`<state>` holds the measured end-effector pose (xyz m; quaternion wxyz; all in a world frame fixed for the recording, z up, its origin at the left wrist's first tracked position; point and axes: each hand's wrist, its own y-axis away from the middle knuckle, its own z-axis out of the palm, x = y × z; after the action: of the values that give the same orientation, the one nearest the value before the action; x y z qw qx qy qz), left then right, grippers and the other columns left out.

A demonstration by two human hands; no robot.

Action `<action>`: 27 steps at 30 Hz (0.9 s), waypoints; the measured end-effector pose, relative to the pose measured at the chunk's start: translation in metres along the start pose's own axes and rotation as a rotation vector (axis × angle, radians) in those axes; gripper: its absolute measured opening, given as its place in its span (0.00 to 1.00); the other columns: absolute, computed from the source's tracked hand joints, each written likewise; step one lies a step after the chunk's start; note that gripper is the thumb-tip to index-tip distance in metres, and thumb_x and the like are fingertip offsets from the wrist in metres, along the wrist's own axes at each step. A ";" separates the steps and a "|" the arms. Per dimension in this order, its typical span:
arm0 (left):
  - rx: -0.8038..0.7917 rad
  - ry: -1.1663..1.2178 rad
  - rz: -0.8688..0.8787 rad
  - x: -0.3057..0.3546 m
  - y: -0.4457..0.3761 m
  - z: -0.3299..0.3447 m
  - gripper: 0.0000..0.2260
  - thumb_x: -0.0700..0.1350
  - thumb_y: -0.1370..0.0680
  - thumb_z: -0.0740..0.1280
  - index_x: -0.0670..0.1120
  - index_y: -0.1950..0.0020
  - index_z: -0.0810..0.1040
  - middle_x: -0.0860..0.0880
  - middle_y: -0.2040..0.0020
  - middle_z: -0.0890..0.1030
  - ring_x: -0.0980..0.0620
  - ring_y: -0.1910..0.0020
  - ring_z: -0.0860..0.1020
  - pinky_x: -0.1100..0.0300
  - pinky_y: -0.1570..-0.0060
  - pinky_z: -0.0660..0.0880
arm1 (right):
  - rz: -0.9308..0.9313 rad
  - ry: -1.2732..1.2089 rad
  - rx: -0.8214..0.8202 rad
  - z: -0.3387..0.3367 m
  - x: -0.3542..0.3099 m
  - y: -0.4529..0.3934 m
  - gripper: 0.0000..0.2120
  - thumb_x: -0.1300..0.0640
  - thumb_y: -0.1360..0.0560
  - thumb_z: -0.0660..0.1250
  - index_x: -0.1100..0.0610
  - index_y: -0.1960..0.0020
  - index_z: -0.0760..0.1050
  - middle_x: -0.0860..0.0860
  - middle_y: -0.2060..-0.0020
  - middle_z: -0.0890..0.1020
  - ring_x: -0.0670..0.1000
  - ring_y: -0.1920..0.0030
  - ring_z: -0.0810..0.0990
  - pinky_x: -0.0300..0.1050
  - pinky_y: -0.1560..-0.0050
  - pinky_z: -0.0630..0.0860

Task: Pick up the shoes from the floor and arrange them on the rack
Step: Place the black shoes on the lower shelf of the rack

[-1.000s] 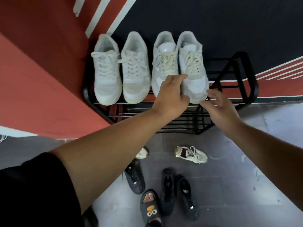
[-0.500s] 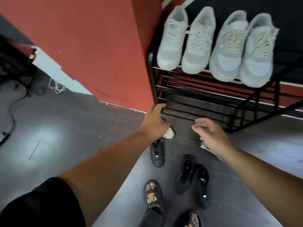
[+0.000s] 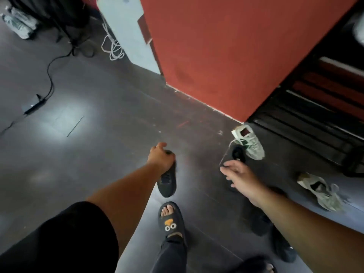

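My left hand reaches down to the dark floor and grips the heel end of a black sneaker. My right hand hovers with spread fingers just short of a second black sneaker and holds nothing. A white and green sneaker lies beside that shoe, and its mate lies farther right. More black shoes sit partly hidden under my right forearm. The black wire rack stands at the right, with a blurred white shoe on its top tier.
A red wall ends at a corner beside the rack. My foot in a black slipper with a cartoon face stands between my arms. Cables and a power adapter lie at the far left, and white cords hang by a pale panel.
My view has swung left and down, away from the white pairs on the rack. My left hand has come down onto a black sneaker and my right hand has dropped toward another.
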<state>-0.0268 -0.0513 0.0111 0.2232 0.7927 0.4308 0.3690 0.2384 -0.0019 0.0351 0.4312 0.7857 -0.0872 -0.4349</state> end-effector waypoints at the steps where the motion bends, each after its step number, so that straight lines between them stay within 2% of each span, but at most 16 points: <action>1: 0.000 0.018 -0.025 -0.023 -0.018 -0.002 0.26 0.48 0.24 0.69 0.47 0.26 0.70 0.40 0.30 0.74 0.39 0.35 0.76 0.50 0.34 0.74 | 0.005 0.015 -0.012 0.026 0.002 -0.017 0.13 0.51 0.22 0.69 0.54 0.40 0.77 0.52 0.47 0.83 0.52 0.46 0.81 0.53 0.41 0.76; 4: -0.005 0.083 -0.106 -0.081 -0.060 0.006 0.27 0.49 0.24 0.69 0.47 0.26 0.70 0.41 0.30 0.74 0.40 0.39 0.79 0.49 0.40 0.77 | 0.027 0.080 -0.053 0.087 0.017 -0.064 0.14 0.50 0.23 0.70 0.55 0.40 0.77 0.53 0.46 0.83 0.50 0.49 0.80 0.47 0.46 0.74; 7: -0.048 0.152 -0.203 -0.129 -0.097 0.026 0.28 0.50 0.24 0.69 0.48 0.25 0.68 0.43 0.31 0.76 0.43 0.46 0.79 0.55 0.52 0.76 | 0.043 0.170 -0.092 0.136 0.038 -0.112 0.17 0.46 0.24 0.70 0.54 0.39 0.77 0.52 0.45 0.82 0.53 0.46 0.81 0.51 0.43 0.76; 8: -0.064 0.173 -0.230 -0.147 -0.111 0.037 0.28 0.51 0.24 0.69 0.48 0.25 0.68 0.43 0.32 0.76 0.44 0.47 0.79 0.56 0.53 0.74 | 0.045 0.194 -0.103 0.154 0.047 -0.131 0.18 0.46 0.24 0.69 0.55 0.38 0.77 0.52 0.44 0.82 0.54 0.44 0.81 0.52 0.40 0.77; 11: -0.118 0.210 -0.269 -0.185 -0.150 0.066 0.30 0.51 0.25 0.69 0.49 0.24 0.66 0.43 0.32 0.77 0.45 0.46 0.78 0.56 0.51 0.75 | 0.061 0.218 -0.133 0.195 0.074 -0.183 0.22 0.44 0.25 0.69 0.54 0.36 0.76 0.51 0.41 0.81 0.53 0.40 0.79 0.51 0.38 0.75; 13: -0.168 0.232 -0.292 -0.208 -0.179 0.090 0.31 0.51 0.25 0.70 0.50 0.23 0.65 0.43 0.33 0.77 0.42 0.42 0.78 0.52 0.44 0.79 | 0.069 0.235 -0.160 0.222 0.098 -0.218 0.22 0.43 0.25 0.68 0.54 0.36 0.75 0.51 0.40 0.81 0.53 0.40 0.79 0.50 0.38 0.74; 16: -0.226 0.245 -0.338 -0.235 -0.217 0.126 0.33 0.50 0.24 0.69 0.49 0.21 0.63 0.42 0.30 0.74 0.39 0.36 0.76 0.46 0.36 0.77 | 0.075 0.221 -0.161 0.259 0.131 -0.259 0.22 0.49 0.24 0.70 0.58 0.34 0.75 0.56 0.38 0.81 0.55 0.38 0.79 0.50 0.35 0.73; 18: -0.256 0.248 -0.369 -0.250 -0.234 0.150 0.32 0.48 0.24 0.69 0.47 0.21 0.62 0.41 0.30 0.73 0.39 0.35 0.75 0.46 0.35 0.76 | 0.095 0.224 -0.184 0.282 0.149 -0.277 0.22 0.54 0.24 0.70 0.62 0.33 0.74 0.58 0.37 0.80 0.57 0.37 0.78 0.50 0.36 0.72; 20: -0.286 0.269 -0.395 -0.262 -0.242 0.170 0.30 0.46 0.23 0.69 0.46 0.22 0.64 0.41 0.30 0.74 0.39 0.34 0.74 0.48 0.41 0.77 | 0.116 0.221 -0.229 0.301 0.166 -0.292 0.22 0.57 0.24 0.71 0.59 0.33 0.73 0.56 0.37 0.80 0.57 0.38 0.78 0.50 0.37 0.74; 21: -0.293 0.279 -0.397 -0.269 -0.245 0.182 0.29 0.45 0.24 0.70 0.46 0.24 0.66 0.41 0.32 0.74 0.40 0.35 0.74 0.49 0.44 0.77 | 0.133 0.200 -0.257 0.307 0.176 -0.297 0.22 0.58 0.25 0.72 0.57 0.32 0.72 0.54 0.38 0.80 0.55 0.40 0.79 0.49 0.40 0.76; 22: -0.278 0.292 -0.390 -0.273 -0.246 0.189 0.28 0.43 0.25 0.70 0.47 0.25 0.68 0.42 0.34 0.75 0.41 0.38 0.75 0.50 0.48 0.77 | 0.144 0.176 -0.288 0.311 0.181 -0.299 0.24 0.59 0.25 0.72 0.55 0.30 0.71 0.51 0.40 0.80 0.51 0.45 0.80 0.45 0.47 0.78; 23: -0.261 0.305 -0.380 -0.275 -0.245 0.195 0.29 0.42 0.27 0.71 0.48 0.26 0.70 0.44 0.37 0.76 0.42 0.41 0.75 0.52 0.51 0.77 | 0.151 0.149 -0.314 0.313 0.187 -0.298 0.26 0.60 0.25 0.72 0.52 0.29 0.70 0.49 0.42 0.79 0.47 0.50 0.79 0.41 0.55 0.76; 24: -0.242 0.329 -0.378 -0.276 -0.241 0.197 0.30 0.39 0.28 0.72 0.49 0.27 0.69 0.45 0.38 0.75 0.43 0.43 0.75 0.53 0.55 0.77 | 0.152 0.126 -0.324 0.313 0.190 -0.294 0.28 0.61 0.25 0.72 0.50 0.28 0.69 0.48 0.43 0.78 0.44 0.53 0.78 0.38 0.59 0.73; 25: -0.234 0.357 -0.379 -0.276 -0.235 0.199 0.32 0.37 0.29 0.72 0.51 0.27 0.69 0.46 0.37 0.75 0.43 0.43 0.75 0.53 0.57 0.77 | 0.148 0.100 -0.319 0.312 0.193 -0.289 0.30 0.63 0.26 0.72 0.50 0.27 0.68 0.49 0.42 0.79 0.44 0.52 0.78 0.38 0.57 0.74; 27: -0.226 0.427 -0.363 -0.272 -0.220 0.200 0.35 0.34 0.31 0.73 0.52 0.26 0.67 0.45 0.33 0.72 0.41 0.39 0.75 0.47 0.54 0.81 | 0.127 0.042 -0.276 0.302 0.192 -0.274 0.32 0.69 0.27 0.71 0.53 0.27 0.68 0.54 0.37 0.80 0.50 0.43 0.78 0.46 0.42 0.77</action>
<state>-0.0831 -0.1728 -0.3692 0.2768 0.5772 0.5589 0.5271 0.0611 -0.1138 -0.3635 0.5634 0.7209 -0.0672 -0.3980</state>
